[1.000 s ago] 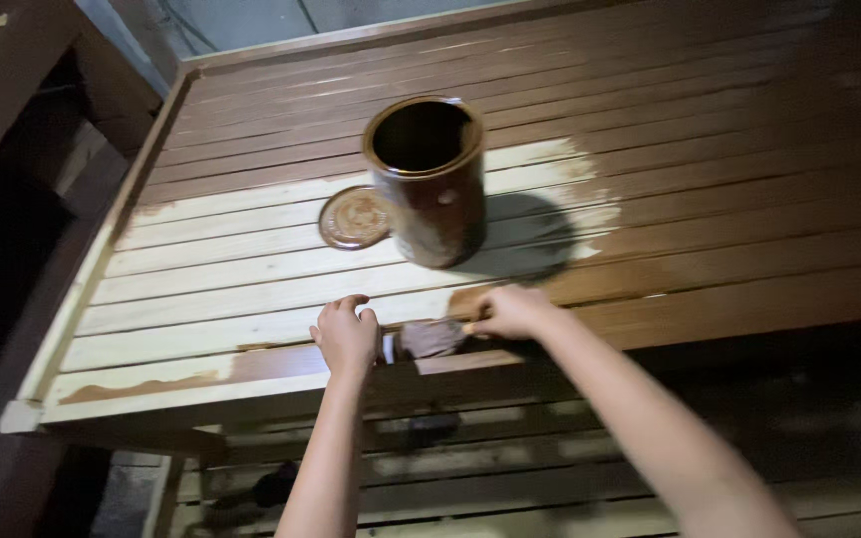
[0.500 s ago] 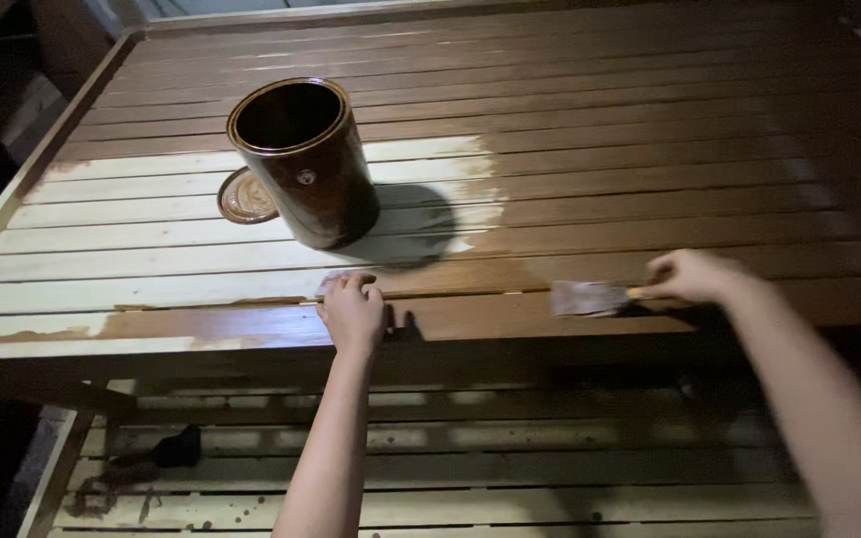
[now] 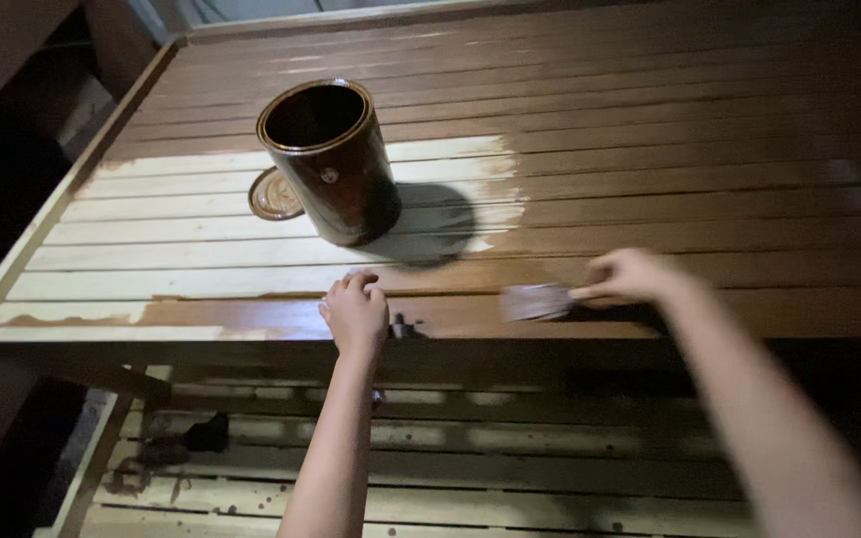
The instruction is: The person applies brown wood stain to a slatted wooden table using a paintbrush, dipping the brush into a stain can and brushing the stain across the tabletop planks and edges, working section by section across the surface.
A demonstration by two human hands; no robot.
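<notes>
The right hand point(image 3: 630, 274) pinches the handle of a flat paintbrush point(image 3: 538, 301), its grip closed on it, bristles lying on a slat near the front edge of the slatted counter point(image 3: 710, 149). The left hand point(image 3: 356, 314) rests curled on that front edge, holding nothing I can make out. A stain-streaked can point(image 3: 331, 164) stands toward the back left corner, its lid point(image 3: 273, 195) flat beside it. Most slats look dark brown and coated; judging by that, the pale patch at the left end around the can remains bare.
</notes>
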